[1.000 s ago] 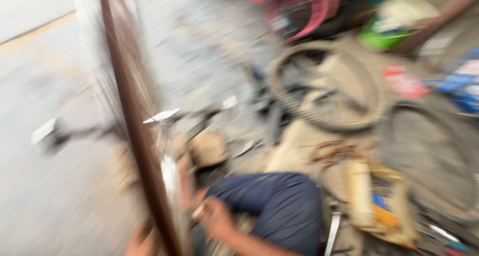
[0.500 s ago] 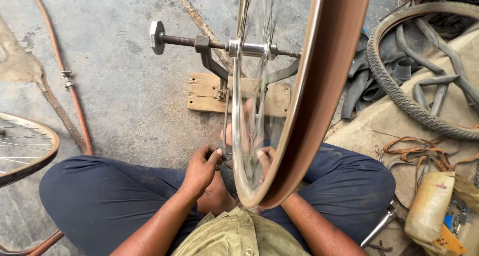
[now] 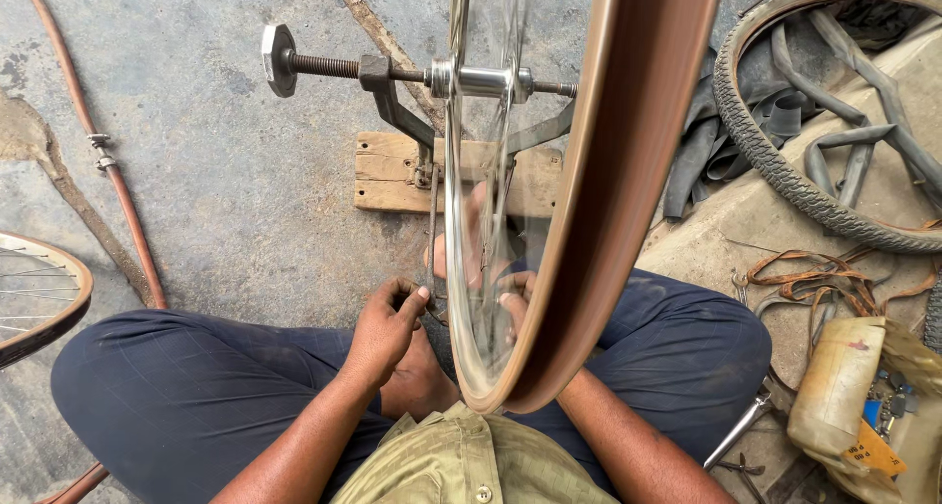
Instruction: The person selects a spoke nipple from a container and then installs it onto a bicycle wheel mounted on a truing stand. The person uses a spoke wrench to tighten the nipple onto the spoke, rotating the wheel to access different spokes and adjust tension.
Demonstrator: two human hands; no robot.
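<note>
concrete floor — workshop clutter | left hand — wheel rim

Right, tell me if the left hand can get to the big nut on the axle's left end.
Probably yes. The left hand is on the wheel's left side, and only bare floor lies between it and the nut; the rim stands to the right.

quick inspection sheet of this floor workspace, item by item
surface: bare concrete floor, stained
job's things: bicycle wheel upright on a truing stand fixed to a wooden block
clutter: tyre, rubber tubes, yellowish bag
grippers: left hand pinching something small at the spokes; right hand behind the spokes, grip unclear
cables: reddish hose along the floor
surroundings: second wheel at the left edge
</note>
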